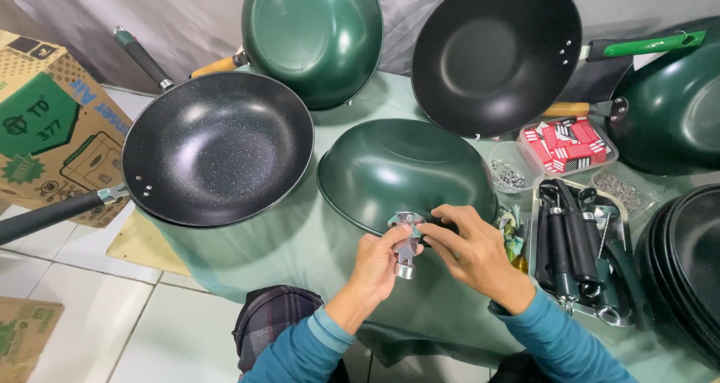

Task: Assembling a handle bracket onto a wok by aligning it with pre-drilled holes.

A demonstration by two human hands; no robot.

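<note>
Speckled wok parked at the surface's left edge, out of the way. Left hand pinched shut on metal bracket, pressing it to the rim of the upturned green wok at the front edge. Right hand, fingers curled, steadies the bracket. Handle tray within reach, right.

Five woks, one cardboard box, two tubs of screws, one tray of handles.

Both arms wear long teal-blue sleeves with ribbed cuffs (snug at the wrists); dark plaid trousers cover the knee; hands bare.
</note>
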